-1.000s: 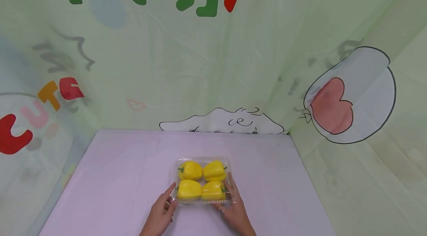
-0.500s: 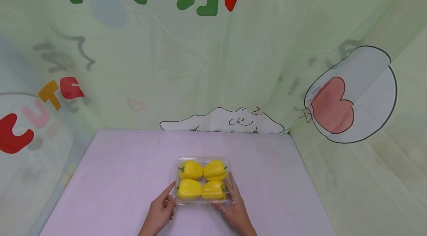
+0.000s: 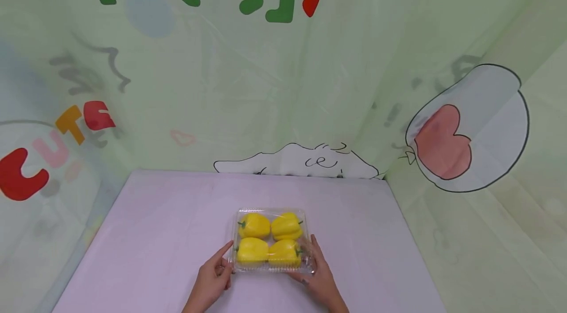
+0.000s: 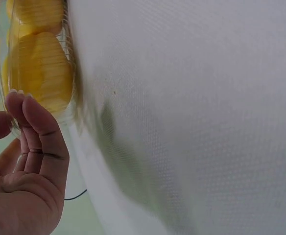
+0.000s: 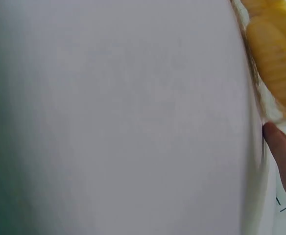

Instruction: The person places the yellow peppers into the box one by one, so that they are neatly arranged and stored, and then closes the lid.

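Several yellow bell peppers (image 3: 253, 251) with green stems lie in two rows in a clear plastic container (image 3: 266, 209) on the table. At its near left corner is my left hand (image 3: 210, 277), the index finger along the left side and the other fingers bent at the rim, gripping it. In the left wrist view, the fingertips (image 4: 16, 100) meet the plastic edge below a pepper. My right hand (image 3: 320, 273) lies along the near right corner with its fingers extended. The right wrist view has a fingertip (image 5: 270, 128) right at the container's bottom corner.
A pale lilac cloth covers the table (image 3: 177, 214). Behind it hangs a light green curtain (image 3: 248, 91) with green characters, and printed side curtains (image 3: 487, 234) flank the table.
My right hand has shifted slightly to the right, its index finger moving outward from the container's side. The left hand and the peppers stay nearly where they were.
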Action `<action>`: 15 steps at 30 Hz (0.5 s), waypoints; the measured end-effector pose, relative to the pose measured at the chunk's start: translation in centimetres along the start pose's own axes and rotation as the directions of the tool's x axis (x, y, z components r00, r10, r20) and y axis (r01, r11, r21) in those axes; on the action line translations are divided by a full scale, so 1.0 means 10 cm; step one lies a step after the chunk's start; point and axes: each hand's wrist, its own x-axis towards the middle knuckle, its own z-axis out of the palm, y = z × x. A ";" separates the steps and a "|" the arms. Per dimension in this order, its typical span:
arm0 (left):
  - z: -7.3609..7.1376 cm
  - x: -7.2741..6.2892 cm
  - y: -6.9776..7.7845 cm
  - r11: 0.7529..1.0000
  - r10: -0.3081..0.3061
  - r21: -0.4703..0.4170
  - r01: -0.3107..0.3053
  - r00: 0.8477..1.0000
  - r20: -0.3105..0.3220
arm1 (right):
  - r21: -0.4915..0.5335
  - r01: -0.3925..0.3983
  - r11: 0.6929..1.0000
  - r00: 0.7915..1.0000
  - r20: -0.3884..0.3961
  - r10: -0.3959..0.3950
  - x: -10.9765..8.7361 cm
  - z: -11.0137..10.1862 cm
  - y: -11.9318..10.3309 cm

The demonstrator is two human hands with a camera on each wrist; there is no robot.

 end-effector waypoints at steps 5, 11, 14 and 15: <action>0.00 0.01 -0.03 1.000 0.013 0.000 -0.013 1.000 -0.016 | 0.087 -0.083 0.993 0.994 0.081 0.076 -0.01 -0.11 -0.02; 0.00 0.02 -0.03 1.000 0.016 -0.016 -0.016 1.000 -0.019 | 0.217 -0.061 0.974 0.995 0.089 0.043 -0.04 -0.32 -0.02; 0.01 0.01 -0.03 1.000 0.014 -0.027 -0.015 1.000 -0.015 | 0.182 -0.041 0.983 0.999 0.042 0.034 -0.06 -0.39 -0.01; 0.01 0.00 -0.03 1.000 0.012 -0.028 -0.012 1.000 -0.015 | 0.166 -0.041 0.985 0.999 0.032 0.036 -0.06 -0.41 0.00</action>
